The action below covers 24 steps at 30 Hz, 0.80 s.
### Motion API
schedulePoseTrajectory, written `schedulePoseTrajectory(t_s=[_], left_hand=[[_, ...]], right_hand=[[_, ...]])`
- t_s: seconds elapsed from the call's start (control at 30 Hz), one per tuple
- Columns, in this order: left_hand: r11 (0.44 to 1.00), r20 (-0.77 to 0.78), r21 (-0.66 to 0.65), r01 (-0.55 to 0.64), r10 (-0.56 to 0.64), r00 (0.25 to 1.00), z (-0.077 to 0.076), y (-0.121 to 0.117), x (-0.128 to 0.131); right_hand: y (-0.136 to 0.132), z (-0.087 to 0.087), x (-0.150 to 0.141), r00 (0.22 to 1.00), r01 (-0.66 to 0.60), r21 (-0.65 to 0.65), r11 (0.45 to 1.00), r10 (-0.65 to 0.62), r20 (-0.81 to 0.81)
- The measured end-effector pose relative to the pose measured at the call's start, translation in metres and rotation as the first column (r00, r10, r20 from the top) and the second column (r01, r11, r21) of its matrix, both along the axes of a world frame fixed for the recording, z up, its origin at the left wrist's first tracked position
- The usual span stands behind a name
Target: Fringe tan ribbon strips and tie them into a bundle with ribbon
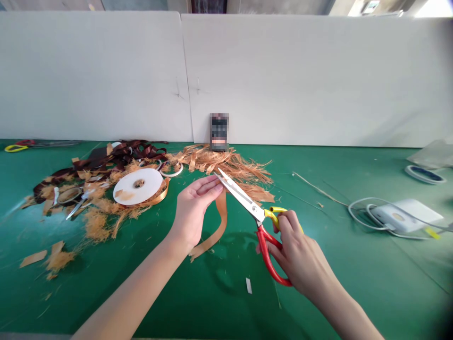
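Observation:
My left hand (pixel 193 203) pinches one end of a tan ribbon (pixel 222 217), whose free length curls down onto the green table. In my right hand (pixel 297 248) is a pair of scissors (pixel 249 203) with one red and one yellow handle. The blades are slightly apart, their tips at the fingertips of my left hand, by the held ribbon end. Whether the ribbon lies between the blades, I cannot tell. Behind my hands spreads a pile of cut, frayed tan ribbon strips (pixel 230 165).
A white ribbon spool (pixel 138 186) lies among brown ribbons (pixel 141 151) and loose threads on the left. Another pair of scissors (pixel 24 145) is at far left. A phone-like device (pixel 219 132) leans on the white partition (pixel 300 80). A white power bank (pixel 406 215) with cable is right.

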<state>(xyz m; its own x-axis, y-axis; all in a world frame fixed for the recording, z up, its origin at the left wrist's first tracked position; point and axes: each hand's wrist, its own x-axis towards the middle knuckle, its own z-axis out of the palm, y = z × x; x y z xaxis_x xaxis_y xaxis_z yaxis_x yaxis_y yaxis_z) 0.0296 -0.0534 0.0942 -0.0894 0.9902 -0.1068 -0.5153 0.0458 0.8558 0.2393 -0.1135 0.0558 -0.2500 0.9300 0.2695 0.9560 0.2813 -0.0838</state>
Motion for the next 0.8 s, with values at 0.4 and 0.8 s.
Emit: schedulePoseTrajectory(t_s=[0.4, 0.8], left_hand=[[0.999, -0.007, -0.015, 0.034, -0.034, 0.999, 0.001, -0.003, -0.001], [0.981, -0.341, 0.183, 0.066, 0.000, 0.940, -0.002, 0.003, -0.004]], right_hand=[[0.003, -0.005, 0.007, 0.996, -0.036, 0.130, 0.991, 0.025, 0.087], [0.016, -0.009, 0.021, 0.884, 0.467, -0.230, 0.854, -0.453, 0.115]])
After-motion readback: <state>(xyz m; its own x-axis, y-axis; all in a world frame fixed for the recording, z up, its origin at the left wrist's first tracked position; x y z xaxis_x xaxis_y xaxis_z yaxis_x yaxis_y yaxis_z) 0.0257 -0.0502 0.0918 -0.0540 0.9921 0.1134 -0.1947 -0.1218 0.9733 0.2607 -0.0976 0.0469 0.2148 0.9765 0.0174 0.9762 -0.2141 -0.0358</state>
